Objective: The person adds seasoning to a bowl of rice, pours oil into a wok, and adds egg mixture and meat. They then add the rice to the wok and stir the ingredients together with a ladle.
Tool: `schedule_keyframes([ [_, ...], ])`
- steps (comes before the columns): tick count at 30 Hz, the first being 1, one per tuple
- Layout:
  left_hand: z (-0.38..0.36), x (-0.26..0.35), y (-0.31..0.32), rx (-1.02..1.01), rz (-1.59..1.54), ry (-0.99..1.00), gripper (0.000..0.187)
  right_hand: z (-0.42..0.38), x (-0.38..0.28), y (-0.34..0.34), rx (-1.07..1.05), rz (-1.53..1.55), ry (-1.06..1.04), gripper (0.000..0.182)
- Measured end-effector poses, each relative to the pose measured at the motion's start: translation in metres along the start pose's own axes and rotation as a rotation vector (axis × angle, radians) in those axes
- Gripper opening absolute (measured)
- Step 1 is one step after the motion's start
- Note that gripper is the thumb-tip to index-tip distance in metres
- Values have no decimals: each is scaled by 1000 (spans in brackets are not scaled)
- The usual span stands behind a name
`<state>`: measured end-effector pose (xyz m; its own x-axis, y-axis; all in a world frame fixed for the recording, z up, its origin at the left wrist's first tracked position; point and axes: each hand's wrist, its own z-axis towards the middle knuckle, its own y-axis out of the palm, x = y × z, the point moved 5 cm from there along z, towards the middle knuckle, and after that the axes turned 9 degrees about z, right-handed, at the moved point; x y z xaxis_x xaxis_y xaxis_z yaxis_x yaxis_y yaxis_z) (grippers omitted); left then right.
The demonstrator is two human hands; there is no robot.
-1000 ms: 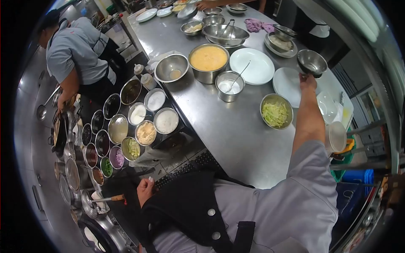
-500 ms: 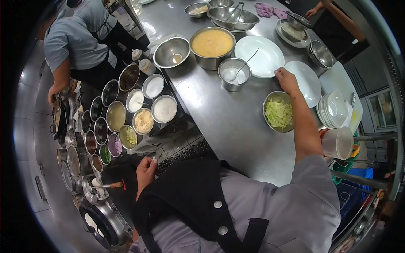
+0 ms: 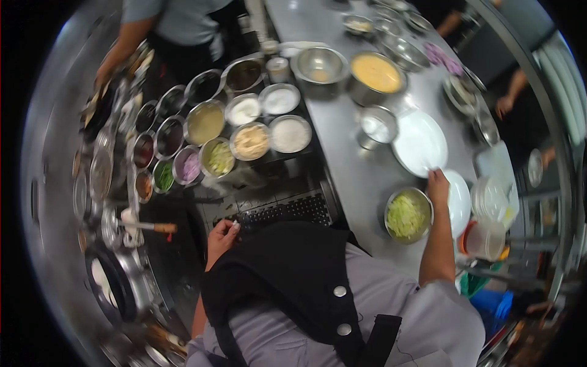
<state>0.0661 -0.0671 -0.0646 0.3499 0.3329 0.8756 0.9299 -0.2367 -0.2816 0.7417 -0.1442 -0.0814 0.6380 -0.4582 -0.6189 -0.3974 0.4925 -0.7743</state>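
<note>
My right hand [image 3: 438,187] is closed at the near rim of a white plate [image 3: 420,144], fingertips pinching its edge. A second white plate [image 3: 458,205] lies partly hidden behind that hand and wrist. Just left of my forearm stands a metal bowl of shredded lettuce [image 3: 406,215]. My left hand [image 3: 221,240] hovers low in front of my apron, over the floor gap, fingers curled together. A small pale spot shows at its fingertips, too small to name.
Several metal containers of ingredients, including chopped onion [image 3: 191,166], stand on the left. A pot of orange-yellow liquid [image 3: 376,72], a steel bowl [image 3: 319,66] and a small pot of white stuff [image 3: 375,127] line the steel table [image 3: 342,165]. Stacked dishes [image 3: 489,199] sit right. Co-workers stand nearby.
The view has turned left, so the table appears farther right, with some blur. My right hand stays at the plate's rim, and my left hand remains curled near my apron.
</note>
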Motion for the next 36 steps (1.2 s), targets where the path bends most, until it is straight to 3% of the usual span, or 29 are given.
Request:
schedule_keyframes([
  [1, -8, -9, -8, 12, -37, -61, 20, 16, 63, 17, -108, -324, -279, 28],
  [2, -20, -16, -20, 92, -74, -79, 20, 2, 21, -7, 117, -352, -210, 27],
  [3, -32, -17, -24, 15, 7, -30, 19, 2, -34, -22, 64, -230, -66, 27],
  [4, -45, -21, -33, -47, 85, 11, 19, 13, -59, -21, 257, -213, -337, 25],
  [5, -57, -31, -56, 68, 45, -23, 19, 7, -138, -21, 145, -87, -244, 24],
  [6, -69, -38, -72, -37, 24, 92, 18, -6, -213, -7, 128, 62, -442, 20],
  [7, -85, -43, -92, -141, 13, 216, 19, -26, -277, 18, -6, 370, -452, 17],
  [8, -104, -44, -124, -33, -16, 188, 19, -53, -337, 52, -237, 626, -423, 20],
  [10, -151, -25, -187, 42, -40, 160, 18, -145, -463, 122, -604, 862, -662, 17],
  [12, -191, -25, -264, 474, -133, 141, 17, -251, -562, 206, -1126, 783, -753, 25],
  [13, -211, -38, -308, 698, 31, 82, 19, -311, -620, 229, -1202, 535, -1053, 35],
  [14, -234, -48, -355, 917, 202, 9, 22, -361, -646, 280, -1266, 475, -1175, 53],
  [16, -271, -68, -440, 1348, 610, 54, 24, -449, -683, 366, -1205, 290, -1387, 73],
  [18, -288, -89, -499, 1684, 1045, -1, 25, -493, -679, 474, -1341, -58, -1281, 78],
  [19, -285, -114, -525, 1628, 1012, -146, 25, -500, -691, 497, -1385, -34, -1091, 73],
  [20, -284, -139, -550, 1574, 973, -277, 24, -505, -712, 493, -1247, 56, -1177, 72],
  [21, -282, -158, -564, 1533, 1003, -292, 24, -508, -734, 481, -1278, 192, -1207, 72],
  [23, -284, -182, -577, 1480, 969, -277, 24, -523, -781, 418, -1515, 293, -956, 66],
  [26, -288, -181, -586, 1537, 904, -221, 27, -549, -842, 353, -1672, 736, -813, 56],
  [28, -287, -187, -589, 1595, 924, -186, 23, -578, -873, 326, -1788, 940, -839, 53],
  [30, -287, -187, -586, 1632, 948, -175, 21, -614, -888, 332, -1878, 770, -706, 50],
  [31, -287, -186, -585, 1651, 943, -160, 20, -638, -891, 348, -1972, 522, -616, 49],
  [32, -288, -185, -588, 1674, 939, -149, 20, -659, -895, 371, -2047, 267, -526, 49],
  [34, -286, -186, -585, 1668, 952, -189, 19, -695, -911, 434, -2219, 78, -484, 51],
  [35, -285, -189, -586, 1651, 935, -195, 18, -702, -923, 435, -2234, 58, -499, 51],
  [36, -286, -190, -590, 1636, 927, -202, 18, -711, -941, 432, -2200, 72, -729, 51],
])
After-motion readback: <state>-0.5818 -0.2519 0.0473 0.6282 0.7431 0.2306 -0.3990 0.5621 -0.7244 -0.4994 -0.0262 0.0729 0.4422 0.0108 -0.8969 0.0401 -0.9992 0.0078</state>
